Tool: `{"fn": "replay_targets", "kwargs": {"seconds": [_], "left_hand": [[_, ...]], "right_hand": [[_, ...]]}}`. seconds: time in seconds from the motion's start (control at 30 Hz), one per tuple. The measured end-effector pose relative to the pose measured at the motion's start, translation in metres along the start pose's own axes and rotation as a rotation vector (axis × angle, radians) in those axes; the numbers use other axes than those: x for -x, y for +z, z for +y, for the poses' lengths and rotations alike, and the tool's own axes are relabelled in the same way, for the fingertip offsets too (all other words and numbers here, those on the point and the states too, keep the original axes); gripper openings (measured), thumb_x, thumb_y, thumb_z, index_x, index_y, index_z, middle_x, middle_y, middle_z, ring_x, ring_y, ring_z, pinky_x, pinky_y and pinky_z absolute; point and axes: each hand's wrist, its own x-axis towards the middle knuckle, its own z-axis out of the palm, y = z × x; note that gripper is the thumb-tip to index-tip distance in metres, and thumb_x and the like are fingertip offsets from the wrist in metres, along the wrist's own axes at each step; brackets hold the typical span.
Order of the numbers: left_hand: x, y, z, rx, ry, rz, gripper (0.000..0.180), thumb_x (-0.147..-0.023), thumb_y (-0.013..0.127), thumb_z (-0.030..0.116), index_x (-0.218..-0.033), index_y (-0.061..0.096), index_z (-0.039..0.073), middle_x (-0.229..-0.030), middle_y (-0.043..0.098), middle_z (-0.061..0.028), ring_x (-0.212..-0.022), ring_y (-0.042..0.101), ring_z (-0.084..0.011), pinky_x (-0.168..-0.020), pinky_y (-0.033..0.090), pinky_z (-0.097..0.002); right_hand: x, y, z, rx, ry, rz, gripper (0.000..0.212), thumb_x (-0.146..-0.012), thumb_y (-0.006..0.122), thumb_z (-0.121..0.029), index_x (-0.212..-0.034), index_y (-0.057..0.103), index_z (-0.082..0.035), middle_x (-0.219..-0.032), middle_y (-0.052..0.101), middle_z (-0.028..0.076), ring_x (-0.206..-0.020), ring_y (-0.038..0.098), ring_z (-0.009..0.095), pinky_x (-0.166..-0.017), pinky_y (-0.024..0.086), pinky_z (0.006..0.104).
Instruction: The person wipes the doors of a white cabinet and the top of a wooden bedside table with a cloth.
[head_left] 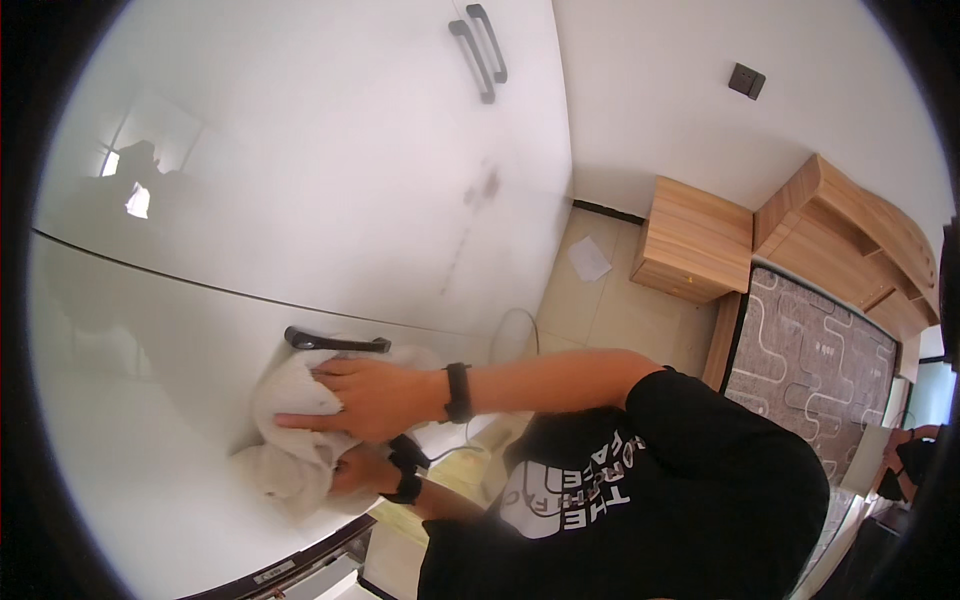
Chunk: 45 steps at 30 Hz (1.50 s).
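While the right hand [385, 400] lies flat, fingers spread, on the white cloth [284, 393] at lower left, below the black handle [337, 343], the left hand [362, 474] meets its lower folds, grip unclear; even pressure suits the glossy cabinet door [150, 430].

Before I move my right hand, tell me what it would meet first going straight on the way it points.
The white cloth, which the fingers of the right hand touch. Past it, probably just the glossy white door panel, though depth is hard to judge.
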Motion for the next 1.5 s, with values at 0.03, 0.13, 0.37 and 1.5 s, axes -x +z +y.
{"fn": "replay_targets", "kwargs": {"seconds": [0.03, 0.13, 0.37, 1.5], "left_hand": [[0.010, 0.006, 0.005, 0.097, -0.030, -0.011, 0.065, -0.077, 0.068, 0.019, -0.126, 0.032, -0.005, -0.125, 0.040, -0.0204, -0.114, 0.042, -0.0327, -0.097, 0.035, -0.0425], [0.048, 0.008, 0.009, 0.256, -0.087, -0.040, 0.064, -0.078, 0.068, 0.019, -0.125, 0.032, -0.004, -0.123, 0.040, -0.0202, -0.113, 0.043, -0.0320, -0.096, 0.035, -0.0416], [0.054, 0.012, 0.008, 0.384, -0.162, 0.018, 0.062, -0.079, 0.068, 0.018, -0.124, 0.031, -0.003, -0.119, 0.041, -0.0200, -0.111, 0.043, -0.0303, -0.096, 0.035, -0.0394], [0.045, 0.020, -0.003, -0.025, 0.363, -0.185, 0.046, -0.084, 0.043, 0.017, -0.128, 0.037, 0.006, -0.140, 0.025, -0.0224, -0.129, 0.025, -0.0379, -0.104, 0.018, -0.0536]], "right_hand": [[0.008, -0.004, 0.008, -0.020, 0.010, -0.161, 0.061, -0.081, 0.050, -0.023, -0.138, 0.030, -0.020, -0.111, 0.054, 0.012, -0.109, 0.048, 0.030, -0.100, 0.032, 0.0387], [0.047, 0.010, 0.021, 0.034, -0.038, -0.296, 0.059, -0.084, 0.046, -0.023, -0.139, 0.026, -0.021, -0.115, 0.053, 0.014, -0.113, 0.046, 0.028, -0.102, 0.030, 0.0377], [0.079, 0.030, 0.020, -0.109, 0.064, -0.171, 0.064, -0.081, 0.050, -0.026, -0.140, 0.024, -0.022, -0.120, 0.049, 0.014, -0.115, 0.045, 0.031, -0.104, 0.028, 0.0390], [0.088, 0.034, 0.009, -0.174, 0.495, 0.059, 0.071, -0.080, 0.053, -0.017, -0.139, 0.016, -0.004, -0.135, 0.032, 0.022, -0.128, 0.025, 0.038, -0.107, 0.020, 0.0409]]}}
